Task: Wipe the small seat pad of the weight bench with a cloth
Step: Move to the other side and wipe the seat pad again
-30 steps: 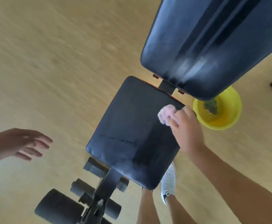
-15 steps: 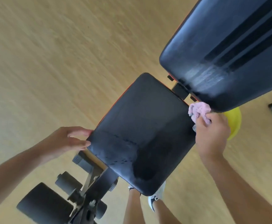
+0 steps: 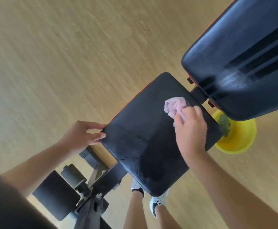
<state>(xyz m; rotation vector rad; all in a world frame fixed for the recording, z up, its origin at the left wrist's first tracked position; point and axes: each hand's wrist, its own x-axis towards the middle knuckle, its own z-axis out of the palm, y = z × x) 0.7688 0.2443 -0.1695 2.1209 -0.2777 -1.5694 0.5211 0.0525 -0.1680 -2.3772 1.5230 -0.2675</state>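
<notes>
The small black seat pad [image 3: 144, 129] of the weight bench lies in the middle of the view, with wet streaks on its near left part. A crumpled pink cloth [image 3: 176, 105] rests on the pad's far right area. My right hand [image 3: 190, 131] grips the cloth and presses it onto the pad. My left hand [image 3: 83, 135] holds the pad's left corner, thumb on top and fingers at the edge.
The large black back pad [image 3: 243, 52] rises at the upper right. A yellow bowl [image 3: 237, 138] with a dark rag stands on the wooden floor [image 3: 60, 55] right of the seat. Foam rollers [image 3: 57, 194] and the bench frame sit lower left. My feet stand below the pad.
My left hand came in from the left and took hold of the seat pad's corner. My right hand swung the cloth out to the pad's far right edge and back onto its surface.
</notes>
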